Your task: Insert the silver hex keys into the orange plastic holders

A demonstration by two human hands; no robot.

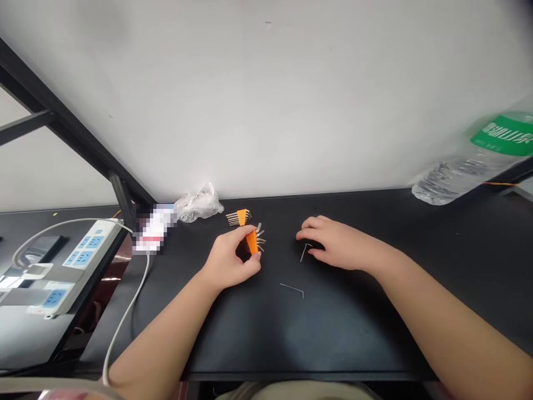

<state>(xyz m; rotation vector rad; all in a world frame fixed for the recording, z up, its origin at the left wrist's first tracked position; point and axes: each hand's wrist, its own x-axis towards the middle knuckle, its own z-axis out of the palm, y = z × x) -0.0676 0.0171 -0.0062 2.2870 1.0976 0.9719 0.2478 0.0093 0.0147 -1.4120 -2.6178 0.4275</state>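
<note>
Here's the head camera, looking down on a black tabletop point(266, 344), and the left hand point(231, 260) has its fingers point(255, 265) closed around a folding hex key set point(251, 243)! Its orange handle tilts up and to the right along its long axis, with the steel keys fanning out to the right. Over to the right hand point(337, 243), fingers open and loosely curved, right at a small L-shaped hex key point(303, 251); whether they're touching it, I can't tell. A second loose hex key point(291, 290) lies nearer the person, and a second orange set point(239, 218) sits just beyond the left hand, keys pointing left. The danger: those splayed keys could snag, or a loosened grip could drop the set, scattering the small loose keys.
</note>
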